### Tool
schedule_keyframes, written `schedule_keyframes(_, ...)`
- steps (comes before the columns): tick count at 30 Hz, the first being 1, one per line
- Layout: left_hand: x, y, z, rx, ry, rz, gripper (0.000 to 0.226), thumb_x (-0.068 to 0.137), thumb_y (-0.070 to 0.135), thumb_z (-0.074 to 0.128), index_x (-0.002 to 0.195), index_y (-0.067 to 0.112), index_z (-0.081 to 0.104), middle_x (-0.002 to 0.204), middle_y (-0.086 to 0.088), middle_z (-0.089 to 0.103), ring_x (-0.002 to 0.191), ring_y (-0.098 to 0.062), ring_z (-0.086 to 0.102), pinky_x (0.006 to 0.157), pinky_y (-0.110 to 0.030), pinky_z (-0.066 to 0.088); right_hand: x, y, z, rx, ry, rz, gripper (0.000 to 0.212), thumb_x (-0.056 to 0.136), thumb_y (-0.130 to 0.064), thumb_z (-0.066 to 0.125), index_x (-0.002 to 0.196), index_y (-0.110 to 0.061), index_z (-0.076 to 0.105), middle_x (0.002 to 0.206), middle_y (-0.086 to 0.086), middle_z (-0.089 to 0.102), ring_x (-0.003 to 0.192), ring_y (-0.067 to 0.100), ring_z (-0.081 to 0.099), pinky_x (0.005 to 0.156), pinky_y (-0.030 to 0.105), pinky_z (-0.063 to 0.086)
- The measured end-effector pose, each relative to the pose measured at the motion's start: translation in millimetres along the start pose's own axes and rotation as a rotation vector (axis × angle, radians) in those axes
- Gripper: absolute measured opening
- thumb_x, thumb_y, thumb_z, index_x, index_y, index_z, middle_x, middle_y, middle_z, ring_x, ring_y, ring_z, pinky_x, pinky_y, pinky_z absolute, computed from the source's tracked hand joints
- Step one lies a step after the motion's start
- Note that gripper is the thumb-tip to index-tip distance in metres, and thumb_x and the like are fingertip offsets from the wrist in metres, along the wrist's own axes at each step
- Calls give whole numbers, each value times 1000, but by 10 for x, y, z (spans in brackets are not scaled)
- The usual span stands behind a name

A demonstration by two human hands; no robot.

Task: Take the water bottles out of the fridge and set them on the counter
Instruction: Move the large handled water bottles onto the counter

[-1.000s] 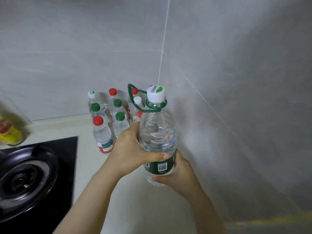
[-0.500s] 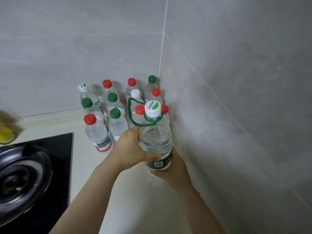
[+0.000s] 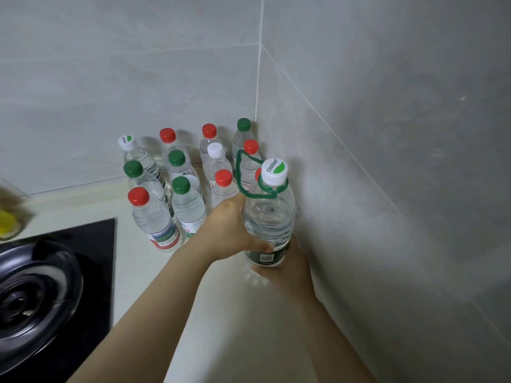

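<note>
A large clear water bottle (image 3: pixel 269 217) with a white cap, a green carry loop and a green label is upright close to the right wall. My left hand (image 3: pixel 231 230) wraps its side and my right hand (image 3: pixel 287 268) cups its base from below. Whether its base touches the pale counter (image 3: pixel 143 272) is hidden by my hands. Behind it, in the corner, several smaller bottles (image 3: pixel 154 217) with red, green and white caps stand upright in rows.
Grey tiled walls (image 3: pixel 387 161) meet in the corner right behind the bottles. A black hob with a dark pan (image 3: pixel 36 294) fills the left foreground. A blurred yellow object (image 3: pixel 7 222) lies at the far left edge.
Both hands have carried the large bottle downward and toward the corner, beside the standing bottles. More of the group's back rows has come into sight.
</note>
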State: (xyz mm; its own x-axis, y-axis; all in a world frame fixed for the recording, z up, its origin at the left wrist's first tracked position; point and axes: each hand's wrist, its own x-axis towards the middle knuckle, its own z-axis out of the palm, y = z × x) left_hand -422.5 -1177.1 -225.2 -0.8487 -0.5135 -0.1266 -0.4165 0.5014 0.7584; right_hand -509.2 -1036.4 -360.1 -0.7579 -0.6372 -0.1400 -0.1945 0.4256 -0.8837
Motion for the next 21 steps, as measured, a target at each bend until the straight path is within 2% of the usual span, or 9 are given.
schedule_keyframes(4, 84, -7, 81, 36, -45, -16, 86, 49, 36, 91, 124, 26, 52, 117, 11, 61, 107, -13, 56, 93, -29, 49, 56, 118, 34, -37, 48, 12, 77, 52, -45, 90, 120, -28, 59, 108, -18, 70, 97, -2, 67, 81, 34, 58)
schedule_keyframes(8, 125, -21, 152, 55, -61, -17, 79, 51, 33, 91, 120, 24, 56, 112, 11, 62, 100, -10, 57, 78, -16, 43, 78, 200, 69, -58, 75, 31, 75, 51, -41, 88, 119, -30, 59, 110, -17, 69, 101, -1, 66, 83, 33, 57)
schedule_keyframes(13, 145, -58, 210, 72, -78, -18, 92, 51, 33, 92, 131, 23, 48, 125, 6, 58, 113, -15, 54, 94, -25, 45, 71, 214, 76, -94, 89, 29, 64, 55, -40, 84, 114, -30, 61, 109, -15, 69, 100, 2, 65, 82, 23, 53)
schedule_keyframes(16, 181, -50, 221, 110, -87, -16, 93, 53, 33, 91, 133, 22, 46, 128, 5, 56, 114, -16, 52, 91, -23, 42, 71, 205, 78, -85, 90, 38, 69, 54, -43, 83, 117, -28, 60, 110, -15, 69, 102, 3, 65, 84, 26, 54)
schedule_keyframes(21, 236, -23, 201, 137, -106, -2, 88, 55, 32, 91, 131, 21, 48, 126, 4, 57, 113, -17, 53, 92, -25, 44, 94, 194, 86, -61, 92, 48, 75, 54, -36, 88, 121, -26, 57, 110, -15, 69, 102, 3, 66, 83, 28, 54)
